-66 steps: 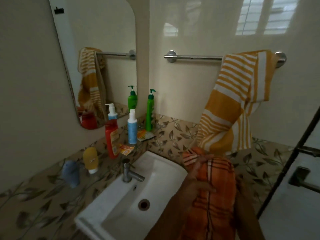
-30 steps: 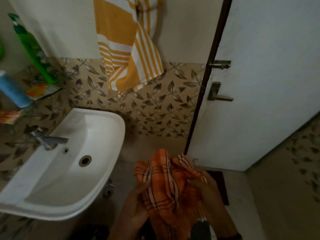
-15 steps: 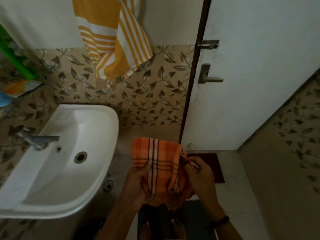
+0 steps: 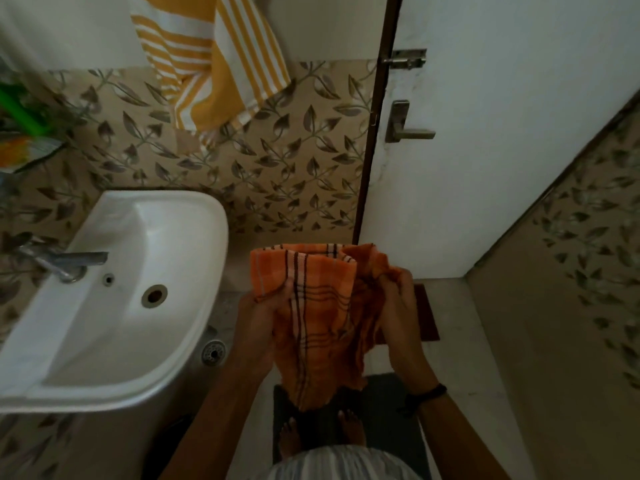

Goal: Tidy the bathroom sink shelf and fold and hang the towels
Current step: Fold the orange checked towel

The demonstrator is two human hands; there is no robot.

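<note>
An orange checked towel [image 4: 318, 306] with dark and white stripes hangs between my hands, to the right of the sink. My left hand [image 4: 258, 317] grips its left edge, thumb over the cloth. My right hand [image 4: 398, 303] pinches the bunched right edge. The towel's lower end droops toward my bare feet. A yellow and white striped towel [image 4: 214, 60] hangs on the wall at the top; its rail is out of view. At the far left edge, part of a green bottle [image 4: 19, 110] and an orange packet [image 4: 20, 152] show on the sink shelf.
The white sink [image 4: 194, 306] with a metal tap [image 4: 65, 263] fills the left side. A white door [image 4: 485, 150] with a lever handle [image 4: 403, 126] and bolt stands right of the towel. A dark mat [image 4: 391, 410] lies under my feet, and a floor drain [image 4: 213, 353] sits by the sink.
The view swung from the mirror and shelf down to the floor by the door. The orange towel went from a bunch in my hands to being spread wider between them.
</note>
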